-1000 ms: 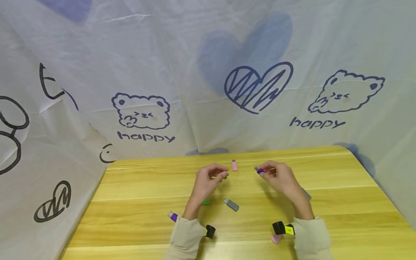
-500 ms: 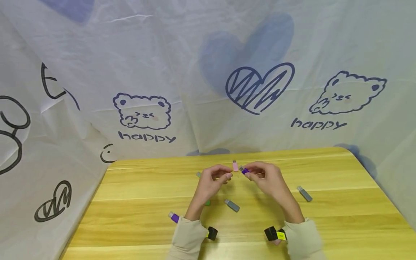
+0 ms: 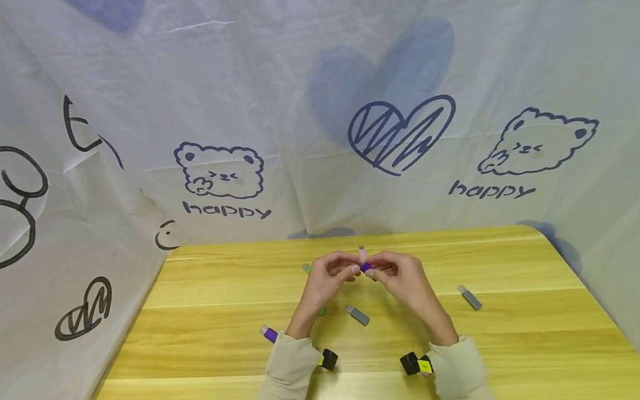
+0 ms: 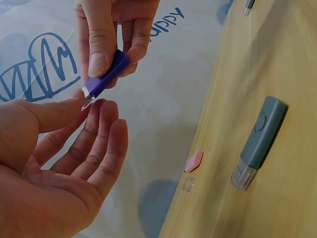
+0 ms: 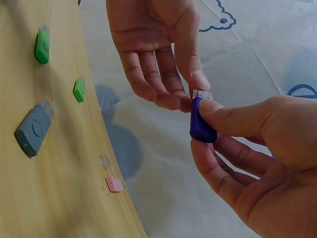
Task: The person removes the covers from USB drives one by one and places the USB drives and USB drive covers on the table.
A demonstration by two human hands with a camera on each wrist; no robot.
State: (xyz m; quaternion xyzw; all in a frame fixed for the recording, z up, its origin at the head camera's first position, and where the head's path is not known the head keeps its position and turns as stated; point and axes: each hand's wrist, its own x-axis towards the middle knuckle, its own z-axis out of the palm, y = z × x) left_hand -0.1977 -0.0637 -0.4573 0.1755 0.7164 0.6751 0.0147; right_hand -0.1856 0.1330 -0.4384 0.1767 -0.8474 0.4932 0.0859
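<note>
A purple USB stick (image 5: pixel 202 124) with a clear cap over its plug is raised above the far part of the table. My right hand (image 3: pixel 406 276) pinches its body between thumb and fingers, plug end toward the left. My left hand (image 3: pixel 324 280) meets it from the other side, thumb and index fingertip at the clear-capped end. Its other fingers are loosely bent in the left wrist view. Just behind both hands lies a pink USB stick (image 3: pixel 362 254). A grey USB stick (image 3: pixel 358 315) lies on the table between my forearms.
Another grey USB stick (image 3: pixel 470 298) lies to the right on the wooden table (image 3: pixel 525 333). A second purple one (image 3: pixel 269 334) is by the left sleeve. Two green ones (image 5: pixel 42 45) lie near the left arm, partly hidden in the head view. A printed cloth (image 3: pixel 300 111) hangs behind.
My right hand has moved left with the purple USB stick, bringing its capped end to the left fingertips. The left hand has shifted only slightly right.
</note>
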